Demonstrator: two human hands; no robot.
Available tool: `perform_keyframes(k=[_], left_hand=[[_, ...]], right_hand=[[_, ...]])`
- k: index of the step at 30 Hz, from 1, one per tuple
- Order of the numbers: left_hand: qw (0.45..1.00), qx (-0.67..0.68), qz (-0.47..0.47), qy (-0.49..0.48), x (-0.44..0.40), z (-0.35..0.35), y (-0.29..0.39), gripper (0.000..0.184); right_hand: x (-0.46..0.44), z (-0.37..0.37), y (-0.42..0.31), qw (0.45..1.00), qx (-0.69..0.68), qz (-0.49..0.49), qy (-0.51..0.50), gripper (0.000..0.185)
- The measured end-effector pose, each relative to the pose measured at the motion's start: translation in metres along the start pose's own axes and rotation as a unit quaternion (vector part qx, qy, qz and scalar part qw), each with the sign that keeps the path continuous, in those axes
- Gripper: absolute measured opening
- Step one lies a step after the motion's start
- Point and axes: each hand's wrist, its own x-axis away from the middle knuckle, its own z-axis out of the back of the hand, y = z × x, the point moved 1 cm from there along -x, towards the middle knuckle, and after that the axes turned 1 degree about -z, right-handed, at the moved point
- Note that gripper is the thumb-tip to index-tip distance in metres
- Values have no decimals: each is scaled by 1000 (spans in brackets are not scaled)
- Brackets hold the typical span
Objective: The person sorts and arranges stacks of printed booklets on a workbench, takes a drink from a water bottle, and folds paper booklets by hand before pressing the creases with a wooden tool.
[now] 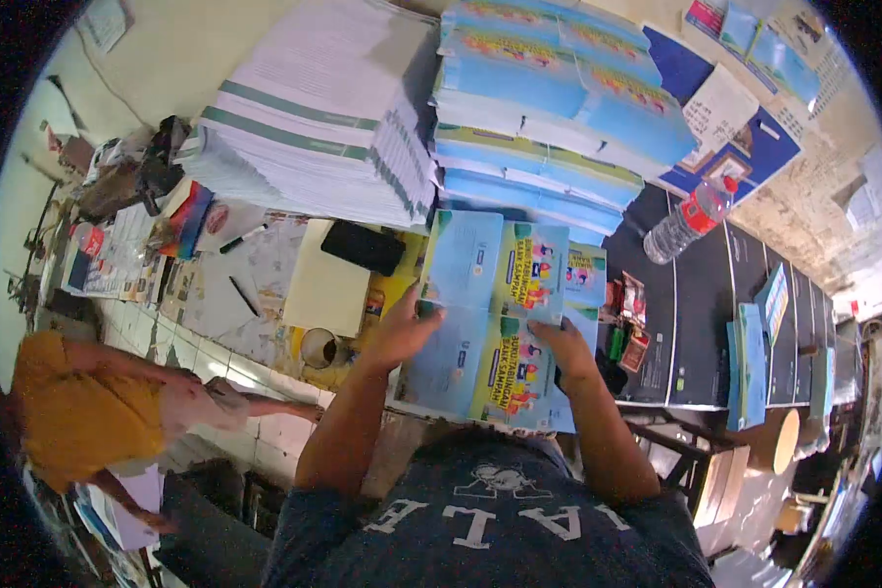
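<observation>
Two hands, left hand (402, 331) and right hand (568, 353), pinching opposite edges of the blue-and-yellow booklets (490, 353), thumbs uppermost; the booklets are before the tall blue stack (549, 93), between the black phone (363, 247) and plastic bottle (691, 220)

I am seeing a black phone (363, 247) lying partly over a cream sheet (321, 289), with a cup (319, 348) sitting near that sheet. Farther left, a marker (243, 238) and a dark pen (244, 296) are lying apart. On my right, a red-capped bottle (691, 218) is showing on a black surface (654, 343), while a person (93, 412) in yellow-orange is appearing at far left
</observation>
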Motion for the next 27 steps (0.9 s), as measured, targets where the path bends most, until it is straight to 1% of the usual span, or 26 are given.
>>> perform_keyframes(k=[1,2,4,5,6,8,9,11,12,14,15,17,18,20,21,23,24,26,27], left_hand=[[999,-43,16,15,0,0,0,61],[999,-44,20,3,0,-1,1,61],[999,-22,27,30,0,-3,1,58],[999,-29,0,15,-7,-2,-7,59],[999,-33,-1,3,-8,-4,-14,59],[998,-36,-17,52,-6,-7,-19,58],[998,-36,-17,45,-5,-7,-8,58],[998,-46,36,7,-1,-3,12,59],[998,-48,35,5,-2,-3,11,59],[999,-21,35,11,-2,-4,9,60],[999,-23,35,9,-1,-4,13,60],[996,-1,85,6,1,-4,23,60],[996,-4,85,5,0,-4,20,60],[999,-26,43,5,-1,-6,14,57],[999,-30,43,0,-1,-5,16,57],[996,-69,51,16,-2,-3,20,54],[996,-69,55,10,-3,-3,14,54],[996,88,28,-1,-9,-4,0,53],[998,49,24,-11,-10,-1,10,54]], right_hand=[[3,-2,-4,999,27,16,-20,47],[3,-4,-7,1000,21,11,-10,47],[1,-4,-13,982,185,8,26,44],[-3,-4,-12,970,238,24,47,43],[-2,-3,-12,972,229,21,57,43],[3,-6,-17,963,260,53,32,46],[2,-4,-15,964,258,50,37,46],[3,-6,-12,960,276,54,11,53],[6,-8,-14,960,274,55,12,53],[15,-10,-18,981,162,30,105,47],[15,-8,-19,981,159,29,107,47],[10,-5,-24,993,108,-31,38,53],[8,-7,-26,993,106,-31,38,53],[5,-11,-29,990,114,-77,16,53],[2,-6,-30,991,108,-78,20,53],[-1,1,-36,988,112,-86,-56,74],[5,4,-36,988,109,-92,-52,74],[20,9,-39,978,208,23,-17,116],[16,20,-33,953,294,70,-33,134]])
